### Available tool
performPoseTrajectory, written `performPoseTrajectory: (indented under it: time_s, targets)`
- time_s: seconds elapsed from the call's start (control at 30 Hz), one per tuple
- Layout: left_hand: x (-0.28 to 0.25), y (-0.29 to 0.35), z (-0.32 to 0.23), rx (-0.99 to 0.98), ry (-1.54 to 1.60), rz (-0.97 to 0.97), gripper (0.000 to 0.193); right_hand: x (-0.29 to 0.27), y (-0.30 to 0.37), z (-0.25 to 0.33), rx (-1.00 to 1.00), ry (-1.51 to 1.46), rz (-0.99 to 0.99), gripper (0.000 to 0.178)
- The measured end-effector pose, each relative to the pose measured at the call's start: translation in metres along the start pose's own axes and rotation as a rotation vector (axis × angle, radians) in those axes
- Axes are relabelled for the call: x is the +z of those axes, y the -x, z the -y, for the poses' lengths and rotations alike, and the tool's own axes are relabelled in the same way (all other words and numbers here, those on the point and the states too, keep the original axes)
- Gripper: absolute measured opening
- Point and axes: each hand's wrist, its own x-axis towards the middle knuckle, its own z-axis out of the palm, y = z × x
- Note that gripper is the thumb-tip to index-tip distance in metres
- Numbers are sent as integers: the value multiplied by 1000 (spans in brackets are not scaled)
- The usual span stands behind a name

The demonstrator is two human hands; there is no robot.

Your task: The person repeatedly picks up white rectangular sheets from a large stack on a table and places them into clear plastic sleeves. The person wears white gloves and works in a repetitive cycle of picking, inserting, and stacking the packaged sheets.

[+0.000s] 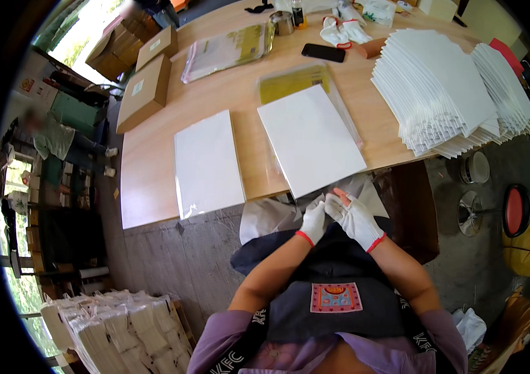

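Observation:
My left hand [313,220] and my right hand [355,221] wear white gloves with red cuffs and meet just off the table's near edge. Bare fingertips show on the right one. Both are closed, pinching the loose end of a clear plastic bag [353,187]; their exact grip is partly hidden. Beyond them a white board [311,140] lies tilted, its near corner over the edge. Beneath it sit flat clear bags with a yellow print [296,82]. To the left another white board [209,165] lies in a clear bag.
A tall fanned stack of white boards [433,90] stands at the right. Farther back lie a black phone [323,52], spare gloves [343,31] and more bags [227,51]. Cardboard boxes [144,93] line the left edge. A stool [514,210] stands right; a person [59,137] is far left.

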Motion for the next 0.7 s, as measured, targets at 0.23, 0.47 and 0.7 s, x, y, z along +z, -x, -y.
performPoseTrajectory:
  time_s: [0.23, 0.47, 0.7]
  targets:
    - [-48, 41, -56, 291, -420, -98, 20, 40, 1, 6, -500, 1583, 332, 19]
    - [-48, 48, -85, 197, -726, -143, 21, 49, -31, -24, -1002, 2290, 461, 13]
    - [-46, 52, -75, 202, -395, -182, 19, 17, -2, 32, -308, 951, 220, 7]
